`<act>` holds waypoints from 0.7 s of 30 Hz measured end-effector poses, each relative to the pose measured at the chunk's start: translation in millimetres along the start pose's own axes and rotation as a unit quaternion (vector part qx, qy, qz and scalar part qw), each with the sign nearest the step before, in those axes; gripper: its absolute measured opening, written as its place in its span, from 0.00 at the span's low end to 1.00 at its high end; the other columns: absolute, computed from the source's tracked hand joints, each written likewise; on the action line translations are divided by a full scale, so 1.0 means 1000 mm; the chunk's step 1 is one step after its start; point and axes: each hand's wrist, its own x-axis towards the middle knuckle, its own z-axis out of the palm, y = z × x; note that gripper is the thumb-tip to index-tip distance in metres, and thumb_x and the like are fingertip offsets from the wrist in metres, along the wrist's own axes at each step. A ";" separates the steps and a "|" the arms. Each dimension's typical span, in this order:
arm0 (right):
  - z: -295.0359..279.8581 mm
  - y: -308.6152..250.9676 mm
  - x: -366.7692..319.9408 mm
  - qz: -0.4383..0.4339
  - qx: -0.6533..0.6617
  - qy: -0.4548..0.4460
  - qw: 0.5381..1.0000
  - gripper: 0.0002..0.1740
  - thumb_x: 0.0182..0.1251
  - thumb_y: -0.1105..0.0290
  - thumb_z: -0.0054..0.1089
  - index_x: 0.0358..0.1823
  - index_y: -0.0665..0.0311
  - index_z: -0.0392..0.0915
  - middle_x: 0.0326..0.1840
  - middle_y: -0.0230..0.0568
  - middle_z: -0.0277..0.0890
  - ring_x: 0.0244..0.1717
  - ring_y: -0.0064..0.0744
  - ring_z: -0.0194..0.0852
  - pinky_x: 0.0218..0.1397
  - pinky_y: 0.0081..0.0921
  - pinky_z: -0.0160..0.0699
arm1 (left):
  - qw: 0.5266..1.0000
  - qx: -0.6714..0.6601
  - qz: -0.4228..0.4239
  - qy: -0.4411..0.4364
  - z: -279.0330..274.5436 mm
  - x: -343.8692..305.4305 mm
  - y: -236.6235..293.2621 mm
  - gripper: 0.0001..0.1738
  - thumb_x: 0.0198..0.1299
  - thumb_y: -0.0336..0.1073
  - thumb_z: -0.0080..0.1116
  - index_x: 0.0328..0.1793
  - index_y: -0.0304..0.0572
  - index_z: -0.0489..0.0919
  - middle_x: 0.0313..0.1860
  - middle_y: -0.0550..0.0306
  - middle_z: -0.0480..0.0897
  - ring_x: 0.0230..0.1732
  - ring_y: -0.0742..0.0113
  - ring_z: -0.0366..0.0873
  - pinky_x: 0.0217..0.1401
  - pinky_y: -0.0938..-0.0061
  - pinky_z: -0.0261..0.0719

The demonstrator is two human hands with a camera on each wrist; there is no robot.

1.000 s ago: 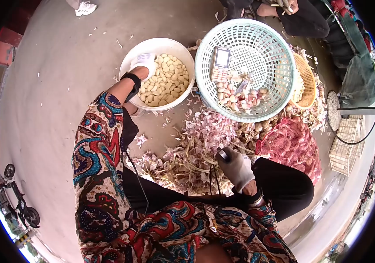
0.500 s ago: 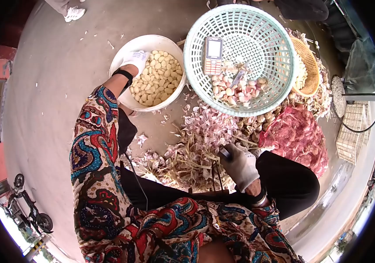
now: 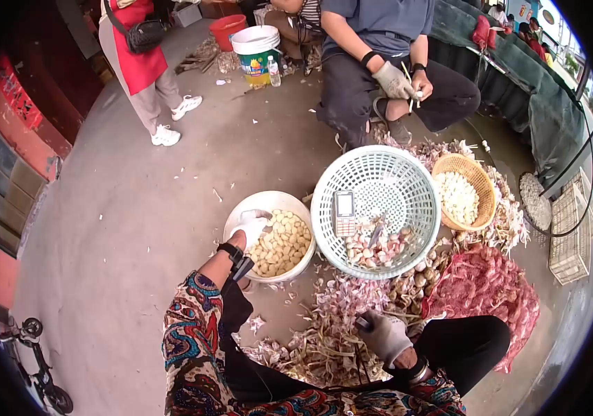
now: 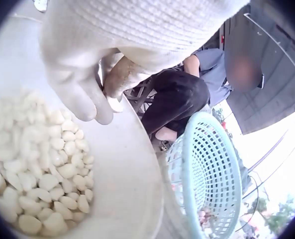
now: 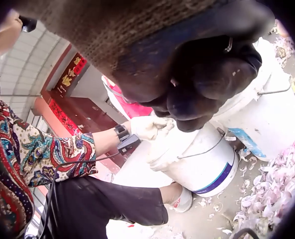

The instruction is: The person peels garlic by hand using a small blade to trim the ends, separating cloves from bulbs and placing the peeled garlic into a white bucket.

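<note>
My left hand (image 3: 251, 227), in a white glove, is over the left side of a white bucket (image 3: 235, 206) of peeled garlic cloves (image 3: 281, 243). In the left wrist view, its thumb and fingers pinch a pale garlic clove (image 4: 114, 104) above the bucket's inner wall. My right hand (image 3: 385, 338), in a soiled glove, is low over the heap of garlic skins (image 3: 341, 305) beside my knee. Its curled fingers grip a small dark tool (image 3: 364, 323), mostly hidden by the hand. In the right wrist view those fingers (image 5: 192, 99) are in deep shadow.
A pale green basket (image 3: 321, 239) holds unpeeled cloves and a phone (image 3: 344, 213). Right of it are an orange basket (image 3: 485, 186) of cloves and a red mesh bag (image 3: 484, 298). Another person (image 3: 380, 41) sits opposite; someone in a red apron (image 3: 140, 66) stands at left.
The head view has tilted up, so the seated and standing people now show more fully. My left hand stays over the bucket, and my right hand keeps its grip beside the knee.
</note>
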 end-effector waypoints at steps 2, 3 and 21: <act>0.006 0.004 0.004 0.007 0.031 0.006 0.999 0.19 0.80 0.55 0.51 0.66 0.52 0.76 0.41 0.47 0.86 0.27 0.29 0.83 0.30 0.28 0.88 | 0.998 -0.050 0.014 -0.023 0.029 -0.039 0.041 0.20 0.71 0.26 0.55 0.68 0.32 0.75 0.58 0.47 0.83 0.52 0.57 0.86 0.48 0.67 0.89; -0.003 -0.008 -0.005 0.041 0.039 -0.025 0.998 0.22 0.81 0.54 0.50 0.71 0.50 0.74 0.42 0.46 0.86 0.25 0.25 0.81 0.28 0.26 0.87 | 0.993 -0.108 0.004 -0.047 0.041 -0.057 0.052 0.20 0.72 0.26 0.55 0.68 0.30 0.75 0.59 0.46 0.83 0.53 0.56 0.86 0.49 0.67 0.89; -0.058 -0.013 -0.071 -0.256 0.264 0.276 0.888 0.10 0.71 0.72 0.68 0.43 0.71 0.78 0.23 0.28 0.70 0.23 0.13 0.56 0.25 0.19 0.60 | 0.950 -0.190 0.154 -0.196 0.240 -0.261 0.145 0.16 0.78 0.43 0.52 0.54 0.36 0.80 0.47 0.59 0.84 0.40 0.75 0.78 0.44 0.80 0.76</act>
